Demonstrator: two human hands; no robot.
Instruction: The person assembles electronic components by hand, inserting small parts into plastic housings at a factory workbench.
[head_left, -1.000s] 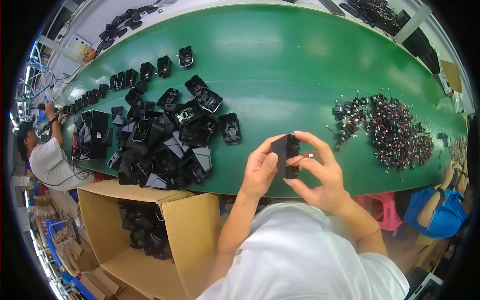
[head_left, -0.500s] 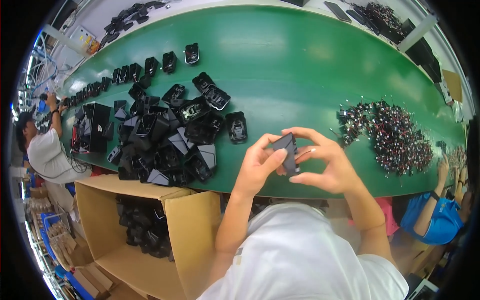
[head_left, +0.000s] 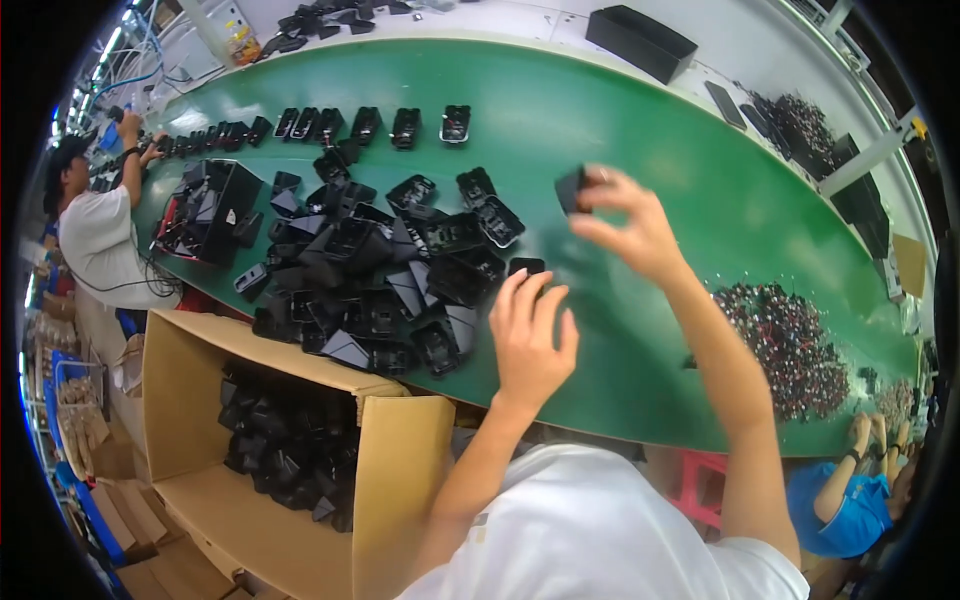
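Observation:
My right hand [head_left: 632, 215] is raised over the table and grips a black plastic housing [head_left: 571, 190] between thumb and fingers, slightly blurred. My left hand [head_left: 537, 340] is lower and nearer, back up, with its fingers stretched and apart. Its fingertips reach the near edge of a single black open housing [head_left: 526, 266], mostly covered by the hand; whether they touch it I cannot tell. Left of that hand lies a heap of black housings [head_left: 350, 240], some showing hollow insides, others smooth angled faces.
A row of black housings [head_left: 405, 128] runs along the far left of the green table [head_left: 560, 110]. Small wired parts [head_left: 790, 350] form a pile at right. A cardboard box [head_left: 405, 470] of black pieces stands at the near left. Co-workers sit at the left [head_left: 110, 230] and right [head_left: 845, 505].
The housing that both hands held is now in my right hand alone, carried farther away. My left hand has let go and moved toward the single housing. The view has shifted too.

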